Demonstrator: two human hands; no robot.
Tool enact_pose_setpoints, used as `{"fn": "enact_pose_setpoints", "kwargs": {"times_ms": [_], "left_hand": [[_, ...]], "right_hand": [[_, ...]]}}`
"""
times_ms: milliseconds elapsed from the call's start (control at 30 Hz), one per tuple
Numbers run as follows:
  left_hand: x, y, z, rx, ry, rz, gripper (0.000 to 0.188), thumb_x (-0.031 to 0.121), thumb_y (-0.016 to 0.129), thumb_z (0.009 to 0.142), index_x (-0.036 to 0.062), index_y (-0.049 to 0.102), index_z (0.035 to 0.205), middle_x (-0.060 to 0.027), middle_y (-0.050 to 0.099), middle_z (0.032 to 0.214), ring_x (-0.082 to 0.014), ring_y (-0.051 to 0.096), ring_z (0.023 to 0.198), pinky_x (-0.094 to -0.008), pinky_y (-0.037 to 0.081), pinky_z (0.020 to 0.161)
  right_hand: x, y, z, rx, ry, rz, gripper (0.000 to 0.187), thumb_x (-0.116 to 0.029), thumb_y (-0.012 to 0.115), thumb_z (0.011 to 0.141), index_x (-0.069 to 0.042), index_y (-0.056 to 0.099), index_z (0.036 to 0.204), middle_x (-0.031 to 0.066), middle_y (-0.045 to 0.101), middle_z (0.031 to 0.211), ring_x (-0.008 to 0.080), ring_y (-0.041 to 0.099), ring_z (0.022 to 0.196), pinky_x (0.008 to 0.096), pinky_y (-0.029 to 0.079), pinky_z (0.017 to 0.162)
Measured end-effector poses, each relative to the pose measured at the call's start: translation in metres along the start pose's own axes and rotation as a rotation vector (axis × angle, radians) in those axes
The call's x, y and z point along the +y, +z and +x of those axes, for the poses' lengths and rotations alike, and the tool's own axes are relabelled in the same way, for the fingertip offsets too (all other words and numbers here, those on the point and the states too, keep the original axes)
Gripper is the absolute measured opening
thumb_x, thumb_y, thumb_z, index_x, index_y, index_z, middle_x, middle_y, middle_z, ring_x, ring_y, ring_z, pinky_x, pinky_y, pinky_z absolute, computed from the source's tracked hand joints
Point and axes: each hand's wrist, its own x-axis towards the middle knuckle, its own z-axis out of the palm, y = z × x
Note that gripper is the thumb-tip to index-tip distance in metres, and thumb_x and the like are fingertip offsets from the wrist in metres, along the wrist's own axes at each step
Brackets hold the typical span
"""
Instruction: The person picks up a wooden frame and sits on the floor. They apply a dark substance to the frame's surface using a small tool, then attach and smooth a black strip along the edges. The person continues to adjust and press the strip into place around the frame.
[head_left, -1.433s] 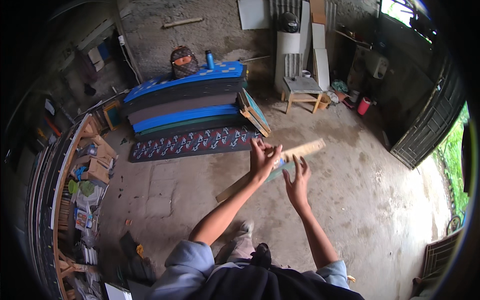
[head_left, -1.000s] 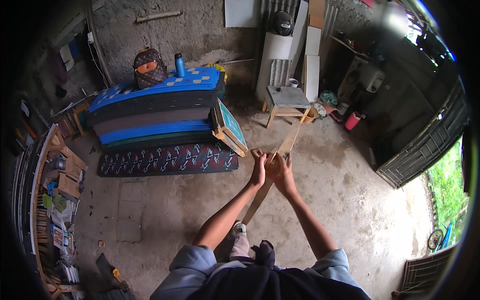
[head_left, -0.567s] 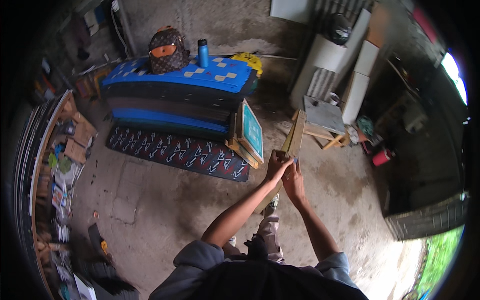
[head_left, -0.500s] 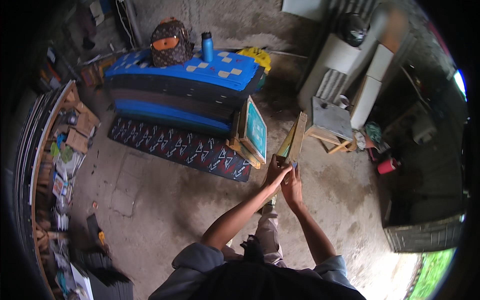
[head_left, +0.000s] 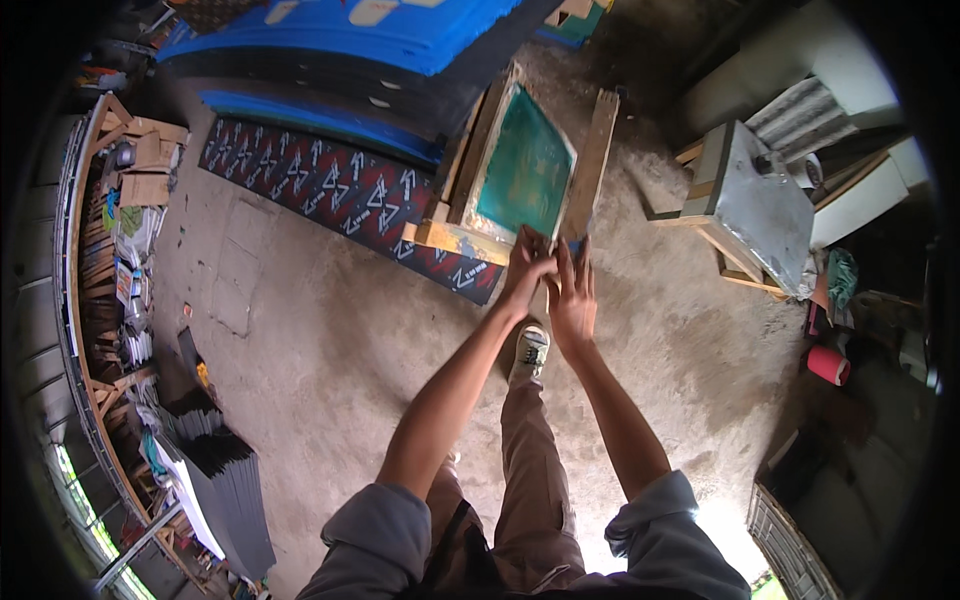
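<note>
Both my hands hold a wooden frame (head_left: 597, 160) by its near end, out in front of me; it shows nearly edge-on as a long bar. My left hand (head_left: 525, 272) is closed at its near left corner. Beside it, my right hand (head_left: 572, 295) presses straight fingers along the frame's near right side, its thumb side toward the left hand. Just left of the held frame, a wooden-framed screen with green mesh (head_left: 522, 165) leans with other frames against a stack of sheets. How far my fingertips wrap behind the wood is hidden.
The stack of blue and black sheets (head_left: 330, 85) stands ahead, with a dark patterned sheet (head_left: 330, 200) along its foot. To the right are a grey-topped table (head_left: 755, 215) and a red cylinder (head_left: 828, 365). A cluttered shelf (head_left: 140, 195) and black sheets (head_left: 225, 490) line the left.
My view has tipped downward and come closer to the leaning screen. The held frame, still in both hands, has turned more edge-on and now stands right beside that screen.
</note>
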Motion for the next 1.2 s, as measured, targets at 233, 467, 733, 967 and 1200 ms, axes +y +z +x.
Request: {"fn": "enact_pose_setpoints", "kwargs": {"times_ms": [233,467,733,967,1200], "left_hand": [[-0.005,-0.078,0.038,0.279,0.07,0.1,0.025,0.004,0.055,0.078,0.0072,0.044,0.099,-0.0042,0.049,0.096,-0.0129,0.049,0.084,-0.028,0.042,0.074],[-0.011,-0.154,0.021,0.456,0.372,0.95,0.035,0.021,0.05,0.093,0.004,0.041,0.122,-0.0148,0.038,0.123,-0.0242,0.051,0.102,-0.0372,0.042,0.089],[-0.003,-0.198,0.019,0.48,0.362,1.086,0.027,0.005,0.053,0.087,0.0034,0.049,0.114,-0.0185,0.05,0.108,-0.0326,0.061,0.087,-0.0413,0.05,0.072],[-0.024,-0.206,0.013,0.5,0.406,1.208,0.036,0.003,0.05,0.088,0.0034,0.042,0.123,-0.0188,0.048,0.117,-0.0324,0.058,0.096,-0.0396,0.05,0.073],[-0.028,-0.171,0.005,0.63,0.408,1.088,0.064,0.001,0.058,0.081,0.0048,0.027,0.137,-0.0201,0.034,0.133,-0.0384,0.039,0.119,-0.0448,0.036,0.099]], "right_hand": [[-0.005,0.076,0.016,-0.14,-0.119,0.0,0.059,-0.005,0.06,0.081,-0.024,0.043,0.134,0.0227,0.026,0.144,0.0417,0.042,0.119,0.0444,0.05,0.087],[-0.016,0.139,0.015,-0.224,-0.315,-0.071,0.063,0.0,0.059,0.075,-0.032,0.047,0.127,0.0221,0.022,0.146,0.0444,0.036,0.123,0.0437,0.053,0.083],[-0.019,0.178,0.0,-0.323,-0.398,-0.152,0.064,-0.001,0.06,0.075,-0.04,0.048,0.124,0.0215,0.018,0.147,0.0459,0.033,0.124,0.0453,0.051,0.087],[-0.007,0.167,-0.003,-0.367,-0.441,-0.009,0.066,-0.003,0.064,0.076,-0.033,0.043,0.131,0.021,0.021,0.146,0.0431,0.036,0.121,0.0467,0.044,0.093],[-0.015,0.136,0.011,-0.476,-0.453,-0.054,0.074,-0.01,0.069,0.075,-0.016,0.032,0.139,0.0189,0.022,0.147,0.039,0.033,0.126,0.0476,0.034,0.102]]}}
